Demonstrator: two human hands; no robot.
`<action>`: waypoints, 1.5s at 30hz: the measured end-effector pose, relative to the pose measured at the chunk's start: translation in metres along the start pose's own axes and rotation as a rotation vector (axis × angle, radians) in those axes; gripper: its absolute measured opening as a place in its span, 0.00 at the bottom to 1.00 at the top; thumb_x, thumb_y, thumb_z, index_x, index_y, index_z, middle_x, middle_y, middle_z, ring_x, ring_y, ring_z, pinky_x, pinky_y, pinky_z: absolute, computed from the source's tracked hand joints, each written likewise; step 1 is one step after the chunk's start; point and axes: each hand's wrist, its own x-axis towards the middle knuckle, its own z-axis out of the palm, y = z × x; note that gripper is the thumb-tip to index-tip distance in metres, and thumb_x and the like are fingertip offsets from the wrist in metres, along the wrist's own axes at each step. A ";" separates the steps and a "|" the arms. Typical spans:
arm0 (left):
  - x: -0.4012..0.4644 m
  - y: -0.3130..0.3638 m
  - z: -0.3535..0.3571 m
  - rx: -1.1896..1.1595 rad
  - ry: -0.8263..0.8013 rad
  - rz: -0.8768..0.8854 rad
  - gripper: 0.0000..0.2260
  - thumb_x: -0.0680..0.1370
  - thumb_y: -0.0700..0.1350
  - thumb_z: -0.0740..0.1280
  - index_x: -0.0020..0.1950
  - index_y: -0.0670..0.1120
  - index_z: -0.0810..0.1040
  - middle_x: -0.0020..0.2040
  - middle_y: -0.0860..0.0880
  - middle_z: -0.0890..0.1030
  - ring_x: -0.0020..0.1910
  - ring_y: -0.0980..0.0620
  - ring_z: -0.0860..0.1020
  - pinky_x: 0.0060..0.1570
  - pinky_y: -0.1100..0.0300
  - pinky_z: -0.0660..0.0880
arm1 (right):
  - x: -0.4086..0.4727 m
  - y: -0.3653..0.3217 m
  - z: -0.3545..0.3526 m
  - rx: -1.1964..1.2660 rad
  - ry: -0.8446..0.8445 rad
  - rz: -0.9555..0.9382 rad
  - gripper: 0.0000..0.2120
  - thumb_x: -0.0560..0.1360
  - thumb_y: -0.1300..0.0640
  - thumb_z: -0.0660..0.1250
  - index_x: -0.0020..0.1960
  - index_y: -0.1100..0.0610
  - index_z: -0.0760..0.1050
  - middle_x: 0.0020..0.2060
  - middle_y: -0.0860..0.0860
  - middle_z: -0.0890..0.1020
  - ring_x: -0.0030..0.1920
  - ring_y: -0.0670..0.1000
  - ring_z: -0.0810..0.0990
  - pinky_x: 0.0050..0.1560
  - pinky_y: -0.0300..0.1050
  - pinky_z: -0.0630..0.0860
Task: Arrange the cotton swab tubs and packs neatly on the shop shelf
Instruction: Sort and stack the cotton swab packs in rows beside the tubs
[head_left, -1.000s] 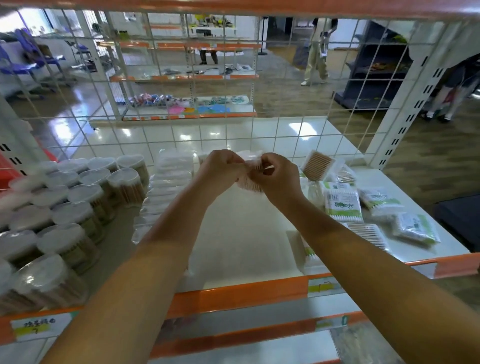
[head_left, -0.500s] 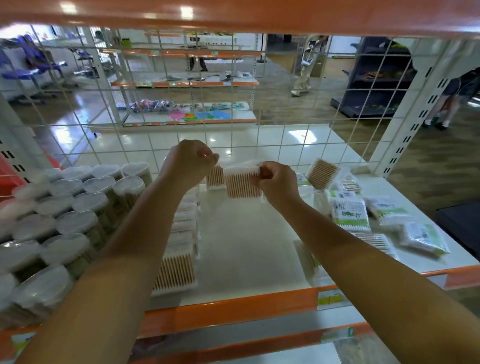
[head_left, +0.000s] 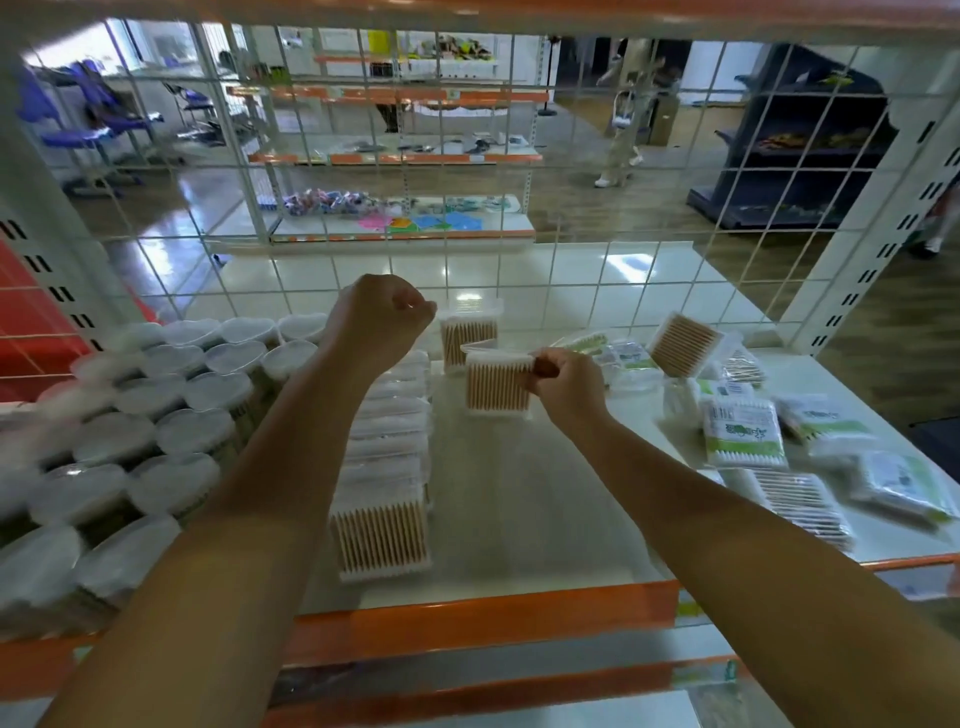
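White shelf (head_left: 519, 525), orange front edge: round tubs (head_left: 171, 421) at 9 o'clock, square boxes (head_left: 387, 452) centre, flat packs (head_left: 779, 447) at 3 o'clock.

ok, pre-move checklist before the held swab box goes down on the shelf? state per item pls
1. Right hand grips the held swab box at its right edge: ok.
2. Left hand free: ok, fingers curled, nothing in it.
3. Back box standing at the wire grid: ok, upright.
4. Landing spot in front of the back box: ok, bare shelf there.
5. Held box square to the row of square boxes: cannot tell, it looks slightly tilted.
6. Loose packs on the right tidy: not ok, scattered at odd angles, one tilted box leaning among them.
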 end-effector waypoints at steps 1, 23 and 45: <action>0.000 -0.001 0.000 0.009 -0.005 0.007 0.11 0.77 0.44 0.65 0.53 0.40 0.81 0.52 0.44 0.81 0.47 0.52 0.75 0.45 0.62 0.67 | 0.003 0.000 0.003 -0.007 0.002 -0.013 0.10 0.72 0.64 0.69 0.53 0.62 0.80 0.44 0.54 0.83 0.43 0.47 0.77 0.34 0.26 0.66; 0.004 -0.021 0.006 0.104 -0.062 0.052 0.10 0.77 0.46 0.64 0.53 0.42 0.79 0.49 0.46 0.81 0.48 0.48 0.77 0.49 0.52 0.76 | 0.045 -0.014 0.043 -0.123 0.056 -0.002 0.07 0.72 0.61 0.67 0.49 0.59 0.80 0.42 0.54 0.83 0.40 0.50 0.78 0.43 0.46 0.78; -0.003 -0.012 0.025 0.287 -0.065 0.102 0.14 0.78 0.49 0.62 0.60 0.45 0.76 0.55 0.46 0.79 0.53 0.47 0.76 0.48 0.56 0.72 | 0.028 -0.041 0.023 -0.397 0.033 -0.145 0.13 0.75 0.60 0.62 0.58 0.62 0.73 0.48 0.56 0.80 0.46 0.54 0.78 0.43 0.45 0.73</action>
